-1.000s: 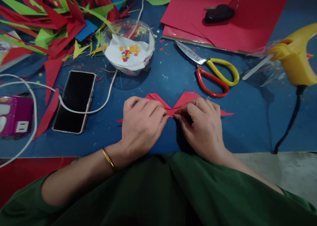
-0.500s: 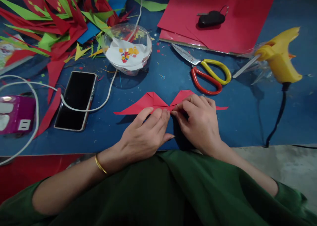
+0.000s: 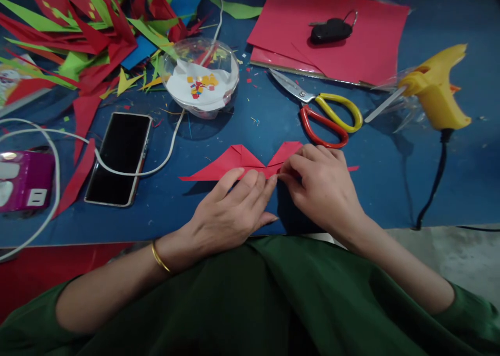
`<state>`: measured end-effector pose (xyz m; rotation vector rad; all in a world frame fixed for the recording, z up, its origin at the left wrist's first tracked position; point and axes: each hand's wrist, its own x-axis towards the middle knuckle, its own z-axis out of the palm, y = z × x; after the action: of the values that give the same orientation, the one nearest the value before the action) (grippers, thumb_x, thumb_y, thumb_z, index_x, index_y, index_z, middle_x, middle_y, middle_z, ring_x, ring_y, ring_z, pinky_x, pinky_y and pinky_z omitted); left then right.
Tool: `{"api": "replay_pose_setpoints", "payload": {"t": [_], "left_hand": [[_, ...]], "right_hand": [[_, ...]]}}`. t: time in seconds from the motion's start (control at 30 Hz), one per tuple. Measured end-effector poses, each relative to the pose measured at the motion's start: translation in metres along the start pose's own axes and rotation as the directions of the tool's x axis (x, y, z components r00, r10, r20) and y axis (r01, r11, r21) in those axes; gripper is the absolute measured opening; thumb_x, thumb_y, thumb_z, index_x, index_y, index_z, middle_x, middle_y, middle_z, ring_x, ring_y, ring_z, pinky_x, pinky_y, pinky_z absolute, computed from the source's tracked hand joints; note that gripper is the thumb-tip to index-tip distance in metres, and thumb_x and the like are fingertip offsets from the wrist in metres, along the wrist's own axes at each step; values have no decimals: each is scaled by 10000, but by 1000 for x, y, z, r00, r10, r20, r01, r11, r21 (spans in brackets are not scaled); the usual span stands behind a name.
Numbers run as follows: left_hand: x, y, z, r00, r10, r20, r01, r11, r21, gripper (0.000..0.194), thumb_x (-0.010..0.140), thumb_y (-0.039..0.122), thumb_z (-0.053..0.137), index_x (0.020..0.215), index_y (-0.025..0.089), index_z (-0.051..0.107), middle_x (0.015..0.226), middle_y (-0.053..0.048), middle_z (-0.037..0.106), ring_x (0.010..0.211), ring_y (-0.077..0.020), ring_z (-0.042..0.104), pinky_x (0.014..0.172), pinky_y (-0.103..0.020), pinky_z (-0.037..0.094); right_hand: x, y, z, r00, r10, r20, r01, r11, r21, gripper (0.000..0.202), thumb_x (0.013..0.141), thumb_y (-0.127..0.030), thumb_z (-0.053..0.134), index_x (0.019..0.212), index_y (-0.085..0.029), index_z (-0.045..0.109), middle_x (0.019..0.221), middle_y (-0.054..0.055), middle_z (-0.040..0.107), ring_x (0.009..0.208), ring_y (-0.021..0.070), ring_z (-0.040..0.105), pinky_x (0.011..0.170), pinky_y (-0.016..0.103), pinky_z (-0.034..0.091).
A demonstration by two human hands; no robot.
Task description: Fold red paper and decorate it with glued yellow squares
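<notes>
A folded red paper (image 3: 221, 164) lies near the table's front edge, with two raised peaks and a long pointed tip at each side. My left hand (image 3: 230, 205) rests on its lower middle edge, fingers stretched out and flat, thumb apart. Just to the right, my right hand (image 3: 320, 184) pinches the paper's lower edge between thumb and forefinger, its other fingers curled over the right part and hiding some of it. The fingertips of both hands are close together near the middle fold.
Behind the hands lie scissors (image 3: 308, 98) and a clear bowl (image 3: 199, 103) of paper bits. Red sheets (image 3: 367, 43) hold a key (image 3: 331, 30). A yellow glue gun (image 3: 441, 88) stands right; a phone (image 3: 119, 158), purple box (image 3: 25, 181) and coloured scraps (image 3: 105, 38) are left.
My right hand has slid a little to the right along the paper's lower edge. My left fingertips have shifted slightly right. The red sheets at the back look shifted at their right side.
</notes>
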<state>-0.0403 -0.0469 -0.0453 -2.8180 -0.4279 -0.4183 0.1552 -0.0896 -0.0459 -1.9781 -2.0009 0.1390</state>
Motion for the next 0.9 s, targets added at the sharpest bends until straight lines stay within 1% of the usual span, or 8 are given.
{"api": "replay_pose_setpoints", "payload": {"t": [0.17, 0.27, 0.4, 0.57, 0.67, 0.73, 0.83, 0.9], "left_hand": [[2, 1, 2, 999, 22, 25, -22, 1000, -1, 559, 1015, 490, 472, 1273, 26, 647, 1187, -137, 735, 1121, -252, 631, 1047, -406, 418], [2, 2, 3, 999, 32, 37, -32, 999, 3, 574, 1006, 498, 485, 1285, 20, 638, 1178, -146, 732, 1111, -255, 628, 1046, -408, 417], [3, 2, 3, 998, 39, 43, -39, 999, -3, 560, 999, 493, 501, 1277, 29, 649, 1183, -143, 728, 1110, -264, 622, 1048, -410, 404], [11, 1, 1, 995, 83, 49, -82, 996, -15, 617, 999, 528, 471, 1191, -18, 685, 1115, -172, 730, 1039, -288, 628, 975, -410, 434], [18, 1, 1, 993, 85, 77, -83, 996, -24, 681, 1001, 565, 432, 1265, -27, 643, 1048, -162, 726, 981, -288, 631, 945, -418, 440], [21, 1, 1, 989, 105, 101, -105, 994, -12, 704, 995, 574, 443, 1311, -33, 610, 1018, -151, 721, 960, -281, 626, 950, -420, 434], [24, 2, 2, 986, 129, 106, -130, 991, 6, 713, 985, 580, 469, 1295, -45, 618, 1001, -148, 714, 958, -277, 618, 964, -423, 423], [24, 3, 2, 986, 122, 115, -124, 992, 7, 707, 983, 579, 476, 1301, -37, 617, 996, -143, 711, 959, -275, 619, 961, -420, 422]], "right_hand": [[-1, 0, -1, 1000, 14, -1, -14, 1000, 11, 118, 879, -208, 610, 773, -196, 659, 833, 54, 654, 823, 229, 568, 780, 393, 328], [-1, 6, -3, 999, 29, 16, -30, 999, 41, 120, 875, -215, 631, 760, -200, 662, 819, 41, 661, 811, 220, 577, 767, 381, 327], [-1, 16, -8, 999, 48, 20, -49, 998, 38, 116, 857, -213, 659, 741, -207, 663, 782, 23, 649, 757, 196, 580, 747, 365, 329], [0, 17, -13, 994, 74, 81, -75, 997, 5, 107, 849, -205, 647, 746, -200, 673, 791, 30, 646, 776, 204, 593, 750, 363, 331], [1, 14, -14, 993, 73, 92, -72, 997, -14, 124, 857, -208, 628, 743, -190, 674, 803, 43, 650, 796, 214, 597, 765, 370, 332], [1, 13, -14, 993, 74, 92, -72, 997, -17, 141, 872, -211, 610, 750, -185, 676, 813, 49, 658, 806, 217, 601, 775, 374, 333], [1, 15, -14, 993, 71, 96, -72, 997, 4, 133, 874, -216, 620, 758, -186, 677, 821, 45, 669, 815, 216, 610, 783, 375, 337], [2, 20, -15, 991, 78, 108, -81, 996, 24, 116, 859, -231, 655, 752, -191, 676, 811, 36, 669, 809, 213, 613, 769, 368, 338]]}}
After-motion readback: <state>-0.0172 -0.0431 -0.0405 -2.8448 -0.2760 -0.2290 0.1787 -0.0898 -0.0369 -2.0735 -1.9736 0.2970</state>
